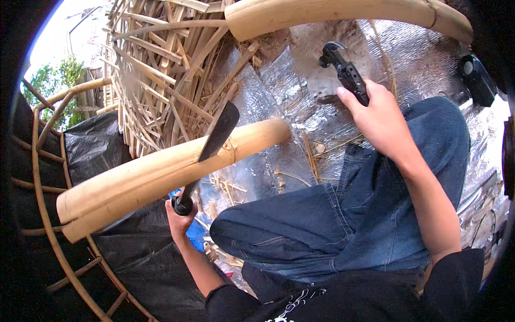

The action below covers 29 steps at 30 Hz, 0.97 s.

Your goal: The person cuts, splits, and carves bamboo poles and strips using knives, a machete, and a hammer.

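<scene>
My left hand (181, 221) is closed around the black handle of a machete (219, 133). The dark blade crosses a thick bamboo pole (129, 180) and appears sunk into it, with its tip standing out beyond the far side. From the blade a long split runs to the pole's left end. The pole lies slanted in front of my bent knee. Further right, my right hand (382, 119) grips a black hammer (350, 76) by its handle, with the head raised away from me and apart from the machete. My thumb lies along the handle.
Split bamboo strips (166, 70) are heaped at the far left. Another bamboo pole (343, 16) lies across the top, near a grey stone block (316, 70). Silvery sheeting (273, 70) with scraps covers the ground. A curved bamboo frame (37, 161) and black plastic sheet stand at left.
</scene>
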Motion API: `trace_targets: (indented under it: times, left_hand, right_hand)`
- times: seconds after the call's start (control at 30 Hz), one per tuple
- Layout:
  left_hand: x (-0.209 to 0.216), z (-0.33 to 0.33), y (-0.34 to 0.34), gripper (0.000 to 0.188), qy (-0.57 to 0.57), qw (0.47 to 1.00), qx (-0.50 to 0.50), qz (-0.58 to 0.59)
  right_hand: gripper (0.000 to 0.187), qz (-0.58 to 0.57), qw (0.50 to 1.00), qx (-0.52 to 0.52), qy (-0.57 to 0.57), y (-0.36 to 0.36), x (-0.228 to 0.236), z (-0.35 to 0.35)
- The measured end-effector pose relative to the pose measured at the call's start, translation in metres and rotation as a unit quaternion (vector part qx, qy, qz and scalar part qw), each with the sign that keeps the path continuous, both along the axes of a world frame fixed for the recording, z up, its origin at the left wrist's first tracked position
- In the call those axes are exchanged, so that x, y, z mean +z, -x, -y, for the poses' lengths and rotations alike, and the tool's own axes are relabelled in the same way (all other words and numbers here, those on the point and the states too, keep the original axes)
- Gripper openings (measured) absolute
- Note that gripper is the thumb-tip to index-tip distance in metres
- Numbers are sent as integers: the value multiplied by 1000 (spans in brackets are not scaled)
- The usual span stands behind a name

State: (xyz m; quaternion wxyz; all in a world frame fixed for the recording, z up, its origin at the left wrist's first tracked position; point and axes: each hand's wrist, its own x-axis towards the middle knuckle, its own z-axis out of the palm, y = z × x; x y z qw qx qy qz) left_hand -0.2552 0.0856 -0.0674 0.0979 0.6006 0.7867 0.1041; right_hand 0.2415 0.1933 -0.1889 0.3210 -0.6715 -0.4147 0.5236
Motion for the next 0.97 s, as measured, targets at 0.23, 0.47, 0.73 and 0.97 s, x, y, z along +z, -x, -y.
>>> trace_targets:
  times: [0.23, 0.47, 0.73, 0.97]
  left_hand:
    - [-10, 23, 21, 62, 10, 996, -84, -34]
    - [5, 18, -47, 49, -51, 997, -28, -46]
    - [0, 1, -162, 21, -65, 998, 14, -2]
    - [4, 0, -183, 45, 24, 991, 131, -27]
  right_hand:
    - [36, -28, 999, 17, 43, 6, 1, -4]
    - [36, -40, 998, 18, 34, 4, 0, -1]
    - [36, 7, 1000, 28, 3, 7, -18, -2]
    - [40, 150, 985, 43, -75, 8, -11, 2]
